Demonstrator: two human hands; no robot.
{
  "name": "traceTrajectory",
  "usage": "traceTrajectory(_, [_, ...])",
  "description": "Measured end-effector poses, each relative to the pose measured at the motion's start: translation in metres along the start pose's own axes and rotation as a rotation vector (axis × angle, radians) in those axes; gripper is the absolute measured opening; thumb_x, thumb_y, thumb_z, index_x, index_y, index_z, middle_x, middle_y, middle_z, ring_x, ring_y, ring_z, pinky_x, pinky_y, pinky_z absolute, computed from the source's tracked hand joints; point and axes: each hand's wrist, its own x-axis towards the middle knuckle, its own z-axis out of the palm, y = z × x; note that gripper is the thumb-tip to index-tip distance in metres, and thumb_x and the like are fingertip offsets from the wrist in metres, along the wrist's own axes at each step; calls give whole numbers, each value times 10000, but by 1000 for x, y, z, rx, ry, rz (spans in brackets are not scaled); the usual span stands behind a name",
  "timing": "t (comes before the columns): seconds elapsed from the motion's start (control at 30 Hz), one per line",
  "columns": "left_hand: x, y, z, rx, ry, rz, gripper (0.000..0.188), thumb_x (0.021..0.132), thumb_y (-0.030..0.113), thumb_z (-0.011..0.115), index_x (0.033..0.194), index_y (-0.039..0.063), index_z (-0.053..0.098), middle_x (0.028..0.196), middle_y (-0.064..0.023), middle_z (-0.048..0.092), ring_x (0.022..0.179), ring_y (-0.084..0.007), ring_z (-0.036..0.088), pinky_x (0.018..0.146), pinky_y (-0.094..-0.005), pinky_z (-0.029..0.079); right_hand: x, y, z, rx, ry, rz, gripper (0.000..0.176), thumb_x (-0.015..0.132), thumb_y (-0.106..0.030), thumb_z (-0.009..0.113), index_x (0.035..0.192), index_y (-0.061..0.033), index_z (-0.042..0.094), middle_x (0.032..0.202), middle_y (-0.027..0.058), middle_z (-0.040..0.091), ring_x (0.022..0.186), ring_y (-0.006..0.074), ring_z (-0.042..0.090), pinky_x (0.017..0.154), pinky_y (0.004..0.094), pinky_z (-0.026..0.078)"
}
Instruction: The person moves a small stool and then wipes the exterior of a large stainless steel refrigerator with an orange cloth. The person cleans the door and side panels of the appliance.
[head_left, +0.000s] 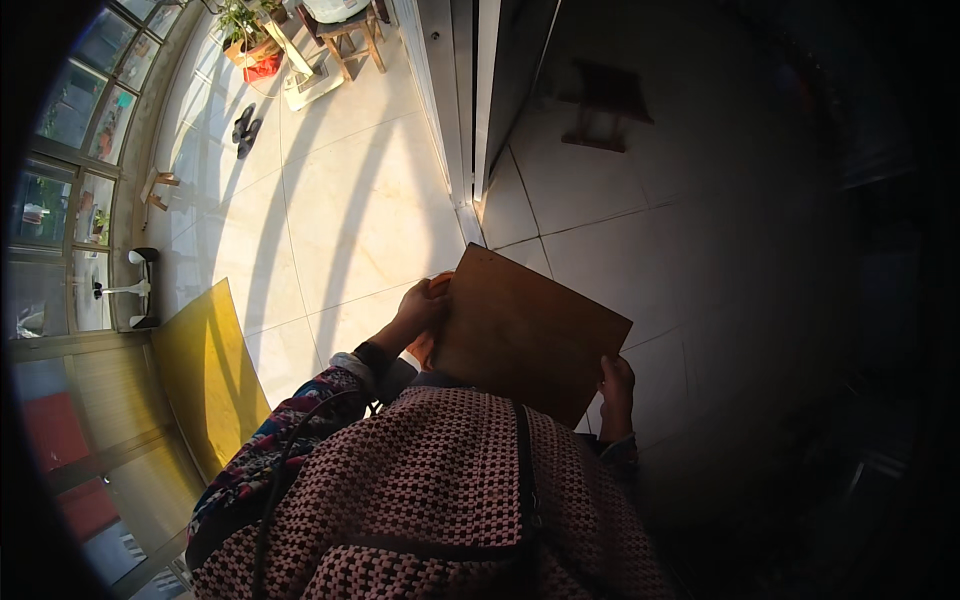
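Note:
A flat brown board (525, 330), wooden by its look, is held out in front of my body, tilted with one corner towards the doorway. My left hand (424, 309) grips its left edge together with an orange cloth (422, 351), which hangs down beside the board. On the opposite edge, my right hand (616, 384) holds the board near its right corner, thumb on the upper face. The underside of the board and most of my fingers are hidden.
A door frame (461, 120) rises just ahead. On the sunlit tiled floor (360, 225) are a pair of dark slippers (246, 132), a floor scale (311, 82), a potted plant (247, 37) and a wooden stool (352, 41). A yellow panel (214, 375) leans at left; a dark stool (609, 105) stands in shadow.

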Motion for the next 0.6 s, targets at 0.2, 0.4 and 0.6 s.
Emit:
traceTrajectory(0.2, [83, 13, 57, -351, 7, 16, 535, 835, 278, 754, 1240, -41, 611, 1157, -180, 702, 1066, -262, 689, 916, -386, 546, 119, -63, -8, -157, -85, 74, 437, 1006, -302, 643, 1349, -36, 585, 1065, 38, 648, 807, 119, 564, 661, 299, 444])
traceTrajectory(0.4, [126, 35, 112, -194, 3, -233, 359, 924, 141, 706, 1219, -45, 617, 1281, -132, 666, 1163, -207, 623, 981, -338, 501, 238, -91, -14, -229, -178, 39, 507, 993, -341, 635, 1369, -9, 558, 830, -15, 531, 635, 72, 452, 544, 281, 382])
traceTrajectory(0.6, [175, 37, 212, -614, 217, -321, 549, 897, 87, 707, 1392, -26, 499, 1288, -145, 651, 1189, -243, 633, 1014, -357, 507, 403, -101, -14, -415, -431, 13, 615, 953, -427, 666, 1369, 11, 552, 1152, 114, 649, 1006, 221, 615, 892, 382, 507])
